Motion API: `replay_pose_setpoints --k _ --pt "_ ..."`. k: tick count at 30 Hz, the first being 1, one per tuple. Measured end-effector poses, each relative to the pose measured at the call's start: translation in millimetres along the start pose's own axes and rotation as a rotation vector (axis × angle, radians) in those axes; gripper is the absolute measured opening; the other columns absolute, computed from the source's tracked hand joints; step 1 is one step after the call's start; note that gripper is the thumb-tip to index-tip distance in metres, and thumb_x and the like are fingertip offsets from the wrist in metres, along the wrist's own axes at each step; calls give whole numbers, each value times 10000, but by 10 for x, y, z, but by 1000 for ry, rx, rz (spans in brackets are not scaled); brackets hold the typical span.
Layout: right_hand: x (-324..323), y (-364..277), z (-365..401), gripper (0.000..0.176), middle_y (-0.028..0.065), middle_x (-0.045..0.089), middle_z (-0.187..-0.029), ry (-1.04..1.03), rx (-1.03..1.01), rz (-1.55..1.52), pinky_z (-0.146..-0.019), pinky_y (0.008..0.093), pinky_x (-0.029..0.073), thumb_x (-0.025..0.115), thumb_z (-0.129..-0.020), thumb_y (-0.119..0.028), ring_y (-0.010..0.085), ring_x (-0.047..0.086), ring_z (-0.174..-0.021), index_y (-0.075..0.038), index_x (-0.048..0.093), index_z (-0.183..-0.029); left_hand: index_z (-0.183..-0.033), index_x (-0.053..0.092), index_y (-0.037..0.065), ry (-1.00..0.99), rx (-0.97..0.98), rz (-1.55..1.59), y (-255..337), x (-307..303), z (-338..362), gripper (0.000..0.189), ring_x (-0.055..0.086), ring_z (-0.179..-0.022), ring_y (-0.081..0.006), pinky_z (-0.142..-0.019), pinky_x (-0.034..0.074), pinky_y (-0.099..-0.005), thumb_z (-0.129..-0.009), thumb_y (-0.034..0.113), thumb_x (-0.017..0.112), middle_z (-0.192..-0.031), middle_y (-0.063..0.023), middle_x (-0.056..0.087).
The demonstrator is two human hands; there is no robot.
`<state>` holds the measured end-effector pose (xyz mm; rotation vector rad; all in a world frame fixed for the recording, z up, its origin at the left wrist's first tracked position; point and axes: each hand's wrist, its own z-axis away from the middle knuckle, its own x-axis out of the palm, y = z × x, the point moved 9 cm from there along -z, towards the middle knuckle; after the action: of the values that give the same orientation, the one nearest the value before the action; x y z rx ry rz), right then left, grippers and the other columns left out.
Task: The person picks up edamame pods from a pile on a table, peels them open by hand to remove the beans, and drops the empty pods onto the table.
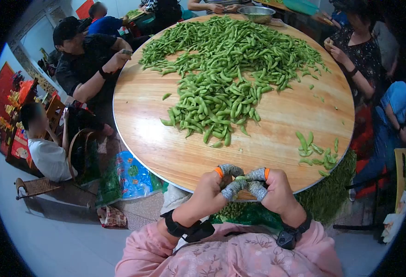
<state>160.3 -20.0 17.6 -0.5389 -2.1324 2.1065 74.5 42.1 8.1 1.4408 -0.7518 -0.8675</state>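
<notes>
Both my hands meet over the near edge of the round wooden table (152, 138), with grey covers on thumbs and fingertips. My left hand (214, 184) and my right hand (274, 187) pinch one green pod (241, 178) between them. Fingers hide most of that pod. A large heap of green pods (221, 92) spreads over the table's middle and far side. Nearer the right edge lies a small group of pods (320, 154), some looking flattened. Below my hands, at my lap, shelled beans (230, 211) rest on green plastic.
People sit around the table: one in a black cap (85, 60) at left, one in a dark patterned top (357, 60) at right, another at the far side. A metal bowl (257, 14) stands at the far edge. A blue bag (136, 174) lies on the floor at left.
</notes>
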Motion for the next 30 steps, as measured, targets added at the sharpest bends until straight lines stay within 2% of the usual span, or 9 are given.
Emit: replay_pose_setpoints --k 8,12,14,15,18,21,25,28,30 --pt "4 14 23 142 87 600 -701 -25 49 3 -594 246 438 498 -697 24 105 535 -636 23 583 -810 -953 494 -13 -32 81 -20 29 19 -18 168 481 -794 -87 -713 397 -218 -789 -9 454 -827 -37 535" --pt "-548 -32 137 118 69 590 -732 242 39 123 -600 228 432 513 -690 25 98 529 -681 22 579 -788 -925 505 -12 -19 -65 -189 8 -184 -84 156 483 -763 -82 -678 401 -210 -773 19 496 -822 -25 534" --pt "-1116 28 365 139 90 581 -755 564 72 236 -623 240 427 527 -680 23 130 535 -713 15 573 -811 -896 509 -15 197 -58 -289 -20 -519 -203 164 507 -664 -111 -602 417 -233 -754 61 536 -722 -58 543" --pt "-1404 29 501 160 99 576 -769 617 103 530 -638 253 425 531 -677 22 150 537 -720 17 565 -834 -896 509 -15 198 -57 -288 5 -596 -299 164 507 -664 -111 -602 417 -233 -754 61 536 -722 -58 543" --pt "-1947 -136 905 192 114 571 -784 951 95 796 -677 282 415 549 -681 6 195 537 -719 22 548 -872 -830 517 -15 296 -200 -895 -30 -945 -526 193 547 -574 -224 -537 431 -304 -727 138 574 -626 -133 544" --pt "-2216 -16 1123 176 102 577 -793 945 136 883 -690 279 415 557 -696 -9 181 534 -729 27 550 -869 -714 510 -4 259 -50 -1214 -137 -978 -706 228 536 -648 -370 -546 424 -400 -660 200 597 -646 -200 546" --pt "-1874 38 952 134 73 585 -791 879 54 568 -702 265 419 530 -734 -3 145 530 -747 16 563 -863 -703 505 -6 217 -83 -1258 -93 -973 -714 200 522 -659 -378 -555 420 -408 -643 167 586 -652 -218 529" --pt "-1227 115 552 149 51 583 -769 514 13 289 -648 247 435 526 -732 0 115 535 -689 9 573 -873 -718 505 10 100 -9 -1239 -72 -804 -598 159 533 -581 -284 -524 418 -336 -699 157 563 -624 -142 545" --pt "-769 111 327 166 40 579 -769 318 23 86 -650 236 435 525 -739 -7 108 535 -690 22 562 -899 -781 513 29 -3 -101 -198 -135 -577 -430 117 466 -570 -111 -529 383 -227 -778 146 517 -652 -2 512"
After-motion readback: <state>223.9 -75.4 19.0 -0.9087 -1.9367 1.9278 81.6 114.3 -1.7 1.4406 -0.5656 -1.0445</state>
